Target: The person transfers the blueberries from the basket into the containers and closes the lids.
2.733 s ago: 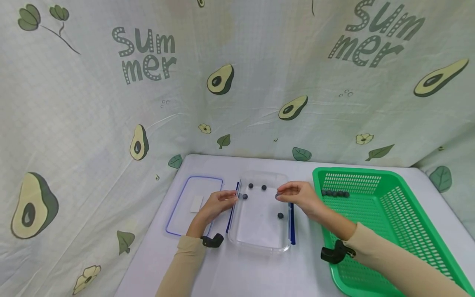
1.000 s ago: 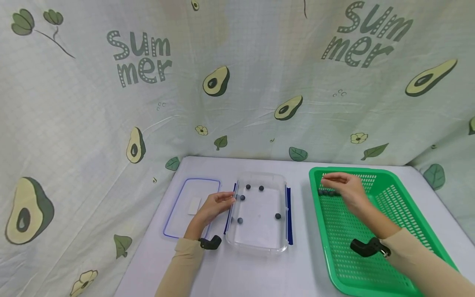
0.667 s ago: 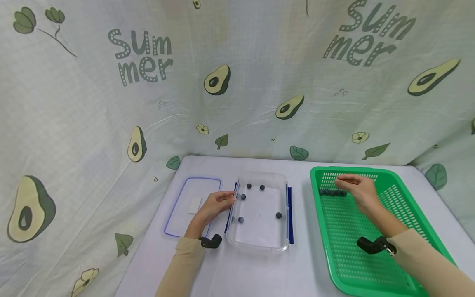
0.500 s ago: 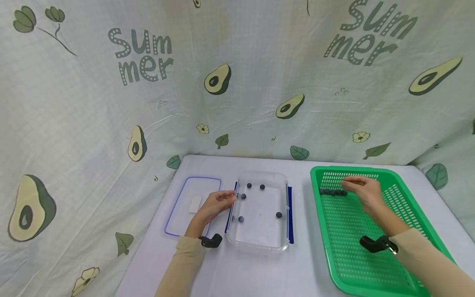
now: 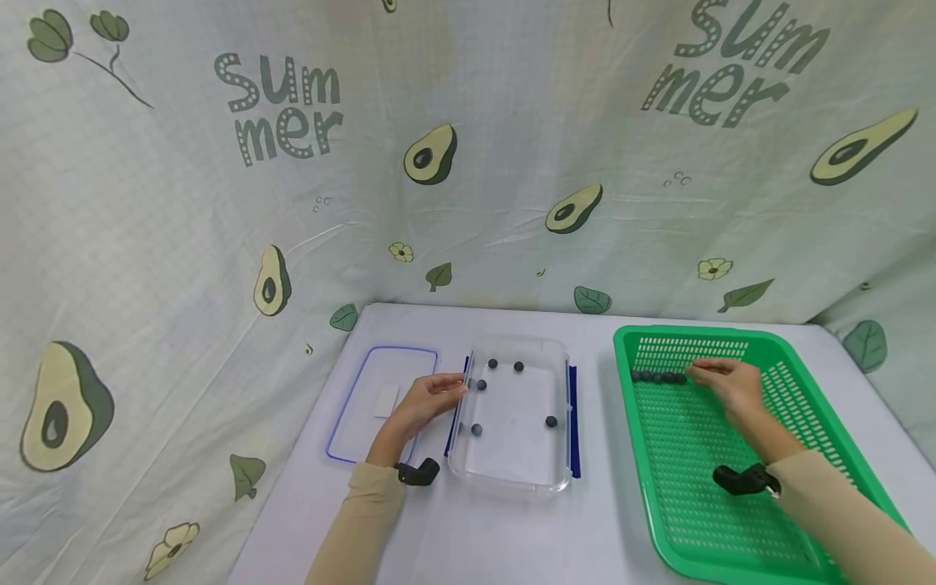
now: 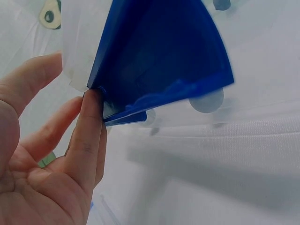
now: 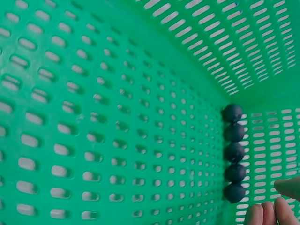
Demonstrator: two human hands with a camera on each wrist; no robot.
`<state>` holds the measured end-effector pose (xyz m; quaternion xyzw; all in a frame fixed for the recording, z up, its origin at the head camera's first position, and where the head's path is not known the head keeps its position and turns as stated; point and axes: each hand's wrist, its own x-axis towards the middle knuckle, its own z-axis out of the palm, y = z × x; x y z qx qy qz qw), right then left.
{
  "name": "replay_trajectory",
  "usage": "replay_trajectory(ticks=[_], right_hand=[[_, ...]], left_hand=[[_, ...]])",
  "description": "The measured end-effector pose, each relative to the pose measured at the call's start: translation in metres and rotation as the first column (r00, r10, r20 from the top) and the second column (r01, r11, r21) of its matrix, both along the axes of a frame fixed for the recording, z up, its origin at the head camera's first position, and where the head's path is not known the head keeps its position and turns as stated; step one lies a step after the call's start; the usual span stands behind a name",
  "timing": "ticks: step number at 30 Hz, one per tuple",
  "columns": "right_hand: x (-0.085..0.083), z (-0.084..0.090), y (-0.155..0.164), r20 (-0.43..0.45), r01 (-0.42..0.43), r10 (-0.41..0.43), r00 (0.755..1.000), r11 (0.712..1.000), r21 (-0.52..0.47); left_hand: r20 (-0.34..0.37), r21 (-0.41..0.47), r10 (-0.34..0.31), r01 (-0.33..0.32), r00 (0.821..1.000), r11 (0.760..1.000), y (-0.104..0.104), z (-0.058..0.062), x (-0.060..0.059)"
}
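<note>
Avocado-print cloth walls in a white table (image 5: 512, 536). Most of the right hand (image 5: 731, 386) falls outside its wrist view; only fingertips (image 7: 274, 213) show, loosely extended beside a row of blueberries (image 5: 658, 378) in the green basket (image 5: 826, 406). The left hand (image 5: 424, 402), fingers straight, touches the clear container (image 5: 512, 479) at its blue clasp (image 6: 159, 61).

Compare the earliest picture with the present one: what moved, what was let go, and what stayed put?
The right hand left the clear container, let a fifth dark ball go inside it, and moved right into the green basket, beside the row of balls. The left hand stayed at the container's left edge.
</note>
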<state>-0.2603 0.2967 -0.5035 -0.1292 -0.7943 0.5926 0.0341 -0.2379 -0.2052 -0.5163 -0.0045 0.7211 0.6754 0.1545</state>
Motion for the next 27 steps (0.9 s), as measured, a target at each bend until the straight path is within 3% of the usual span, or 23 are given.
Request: replay_trajectory(ticks=[10, 17, 27], right_hand=[[-0.005, -0.019, 0.001, 0.070, 0.027, -0.039, 0.997, 0.987, 0.159], [-0.004, -0.024, -0.002, 0.053, -0.005, -0.010, 0.999, 0.962, 0.272], [-0.002, -0.027, -0.001, 0.020, -0.013, 0.006, 1.000, 0.947, 0.321]], left_hand=[[0.008, -0.018, 0.004, -0.004, 1.000, 1.000, -0.001, -0.001, 0.000], [0.005, -0.007, -0.003, 0.003, 1.000, 1.000, -0.001, 0.000, -0.001], [0.006, -0.013, -0.003, 0.003, 1.000, 1.000, -0.001, 0.001, 0.001]])
